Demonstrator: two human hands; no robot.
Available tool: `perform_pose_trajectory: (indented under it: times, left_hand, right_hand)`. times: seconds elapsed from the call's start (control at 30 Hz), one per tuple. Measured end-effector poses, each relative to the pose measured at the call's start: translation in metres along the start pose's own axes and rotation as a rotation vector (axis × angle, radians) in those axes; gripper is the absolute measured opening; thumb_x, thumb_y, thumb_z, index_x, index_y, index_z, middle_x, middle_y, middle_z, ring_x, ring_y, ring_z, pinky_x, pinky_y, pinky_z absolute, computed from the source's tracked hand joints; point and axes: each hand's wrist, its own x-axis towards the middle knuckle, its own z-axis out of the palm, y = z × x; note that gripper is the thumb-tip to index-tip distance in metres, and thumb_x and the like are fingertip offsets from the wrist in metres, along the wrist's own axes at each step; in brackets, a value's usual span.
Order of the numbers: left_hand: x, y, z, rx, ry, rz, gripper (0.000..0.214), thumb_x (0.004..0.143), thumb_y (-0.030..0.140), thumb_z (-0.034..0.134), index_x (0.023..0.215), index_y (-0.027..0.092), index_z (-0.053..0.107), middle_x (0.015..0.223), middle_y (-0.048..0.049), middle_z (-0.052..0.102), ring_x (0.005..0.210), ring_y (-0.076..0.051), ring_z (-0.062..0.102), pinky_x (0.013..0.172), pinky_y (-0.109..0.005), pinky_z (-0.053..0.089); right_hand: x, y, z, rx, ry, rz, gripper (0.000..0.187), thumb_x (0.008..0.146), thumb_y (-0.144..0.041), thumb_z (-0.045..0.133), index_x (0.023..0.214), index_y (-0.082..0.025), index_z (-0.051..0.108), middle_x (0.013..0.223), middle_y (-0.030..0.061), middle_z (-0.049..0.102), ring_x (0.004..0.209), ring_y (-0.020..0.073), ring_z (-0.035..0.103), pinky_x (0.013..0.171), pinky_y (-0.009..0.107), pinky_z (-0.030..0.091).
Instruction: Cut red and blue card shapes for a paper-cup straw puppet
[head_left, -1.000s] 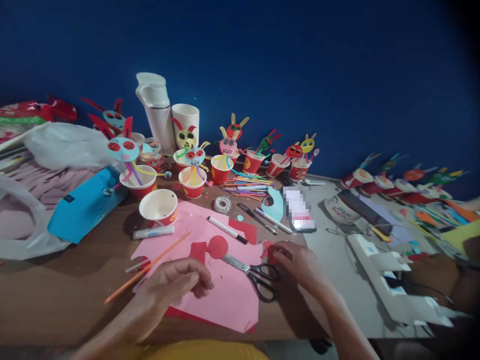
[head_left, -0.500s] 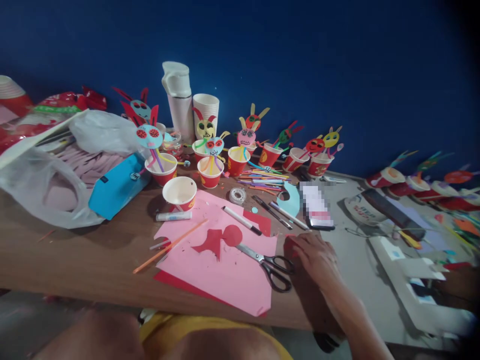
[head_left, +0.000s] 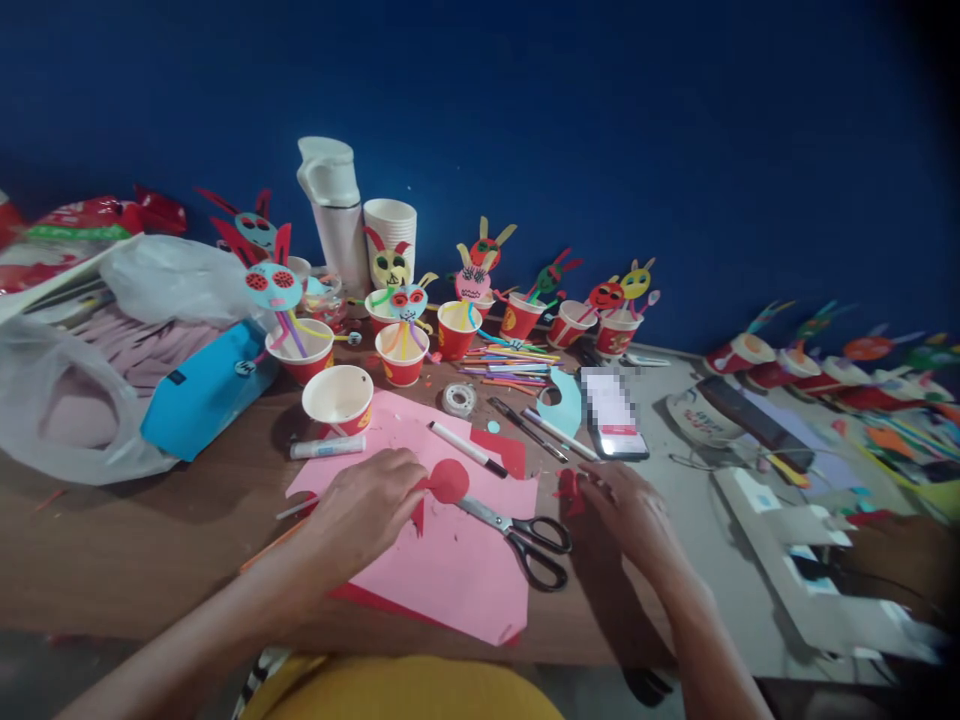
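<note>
Over the pink paper sheet, my left hand has its fingertips pinched on a red paper scrap, hiding most of it. A red paper circle touches the scrap's right side. Black-handled scissors lie on the sheet, blade tips by the circle. My right hand rests on the table's right part, fingers slightly spread, beside small red paper bits. Above the hands lie a white marker with a black tip and a white glue tube.
Several red paper cups with paper-faced straw figures stand behind, one an empty-looking cup. A phone, tape roll, straws and white thermos are around. A plastic bag lies left; a power strip right.
My left hand has come in from below and pinched the red scrap. My right hand has drawn slightly back from the red bits. The view has shifted somewhat.
</note>
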Motion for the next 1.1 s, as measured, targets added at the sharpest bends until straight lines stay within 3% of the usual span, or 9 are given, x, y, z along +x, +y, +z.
perform_pose_trajectory:
  times: [0.1, 0.2, 0.33, 0.53, 0.67, 0.73, 0.8, 0.97, 1.1]
  left_hand:
    - [0.004, -0.012, 0.002, 0.584, -0.167, 0.082, 0.014, 0.076, 0.026, 0.048, 0.081, 0.021, 0.06, 0.087, -0.0062, 0.057, 0.085, -0.022, 0.051, 0.076, -0.033, 0.038]
    - [0.001, -0.017, 0.006, 0.929, -0.237, 0.066, 0.02, 0.079, 0.022, 0.04, 0.09, 0.019, 0.056, 0.094, -0.0077, 0.055, 0.088, -0.023, 0.051, 0.073, -0.035, 0.041]
    - [0.002, -0.026, 0.007, 1.101, -0.234, 0.049, 0.023, 0.079, 0.022, 0.038, 0.095, 0.018, 0.054, 0.105, -0.0101, 0.053, 0.095, -0.024, 0.051, 0.077, -0.036, 0.042]
    - [0.002, -0.041, 0.004, 1.144, -0.193, 0.109, 0.028, 0.079, 0.024, 0.039, 0.102, 0.016, 0.052, 0.114, -0.0131, 0.051, 0.103, -0.027, 0.049, 0.08, -0.039, 0.041]
    - [0.003, -0.03, 0.007, 1.018, -0.114, 0.091, 0.021, 0.077, 0.026, 0.043, 0.093, 0.018, 0.054, 0.101, -0.0088, 0.055, 0.093, -0.025, 0.052, 0.07, -0.035, 0.043]
    - [0.006, -0.017, 0.012, 0.851, -0.036, 0.126, 0.021, 0.077, 0.03, 0.044, 0.092, 0.019, 0.054, 0.095, -0.0064, 0.056, 0.087, -0.022, 0.053, 0.068, -0.032, 0.042]
    - [0.01, -0.003, 0.02, 0.61, -0.031, 0.166, 0.021, 0.078, 0.032, 0.044, 0.086, 0.017, 0.056, 0.09, -0.0051, 0.057, 0.083, -0.018, 0.053, 0.069, -0.028, 0.041]
    - [0.025, 0.013, 0.039, -0.026, -0.276, -0.138, 0.038, 0.08, 0.043, 0.039, 0.072, 0.013, 0.061, 0.064, -0.002, 0.056, 0.059, -0.012, 0.05, 0.052, -0.022, 0.037]
    - [0.034, 0.005, 0.041, -0.272, -0.338, -0.209, 0.034, 0.074, 0.042, 0.052, 0.059, 0.012, 0.056, 0.051, 0.0018, 0.048, 0.048, -0.008, 0.042, 0.048, -0.021, 0.032]
  right_hand:
    - [-0.001, 0.0, 0.006, 0.009, -0.069, 0.045, 0.025, 0.078, -0.033, 0.049, 0.098, -0.023, 0.061, 0.092, 0.0056, 0.06, 0.082, 0.0206, 0.057, 0.068, 0.029, 0.041]
    - [-0.002, -0.001, 0.008, 0.018, -0.101, 0.1, 0.025, 0.075, -0.031, 0.052, 0.096, -0.022, 0.059, 0.091, 0.0052, 0.06, 0.078, 0.0193, 0.057, 0.066, 0.028, 0.04]
    - [0.0, -0.002, 0.004, 0.077, -0.181, 0.187, 0.021, 0.072, -0.031, 0.053, 0.091, -0.024, 0.059, 0.086, 0.0026, 0.061, 0.073, 0.0183, 0.057, 0.06, 0.026, 0.038]
    - [-0.001, -0.004, 0.002, 0.228, -0.211, 0.197, 0.012, 0.071, -0.025, 0.052, 0.08, -0.023, 0.059, 0.076, 0.0, 0.063, 0.068, 0.0168, 0.057, 0.057, 0.025, 0.038]
    - [-0.004, -0.021, -0.004, 0.416, -0.115, 0.138, 0.015, 0.077, -0.03, 0.047, 0.081, -0.021, 0.058, 0.078, 0.0009, 0.064, 0.07, 0.0167, 0.058, 0.062, 0.027, 0.041]
    - [-0.002, -0.038, -0.011, 0.505, -0.086, 0.072, 0.017, 0.08, -0.031, 0.046, 0.085, -0.02, 0.058, 0.079, 0.0019, 0.064, 0.07, 0.0166, 0.058, 0.064, 0.027, 0.042]
    - [0.001, -0.058, -0.02, 0.553, -0.061, -0.028, 0.016, 0.081, -0.03, 0.047, 0.087, -0.02, 0.058, 0.082, 0.0025, 0.064, 0.074, 0.0168, 0.058, 0.068, 0.027, 0.042]
    - [0.014, -0.101, -0.028, 0.556, -0.076, -0.301, 0.018, 0.082, -0.025, 0.048, 0.098, -0.021, 0.055, 0.091, 0.0038, 0.061, 0.082, 0.0174, 0.056, 0.073, 0.028, 0.042]
    - [0.022, -0.116, -0.02, 0.5, -0.074, -0.408, 0.034, 0.079, -0.017, 0.05, 0.112, -0.023, 0.048, 0.099, 0.0055, 0.059, 0.09, 0.0202, 0.052, 0.079, 0.033, 0.039]
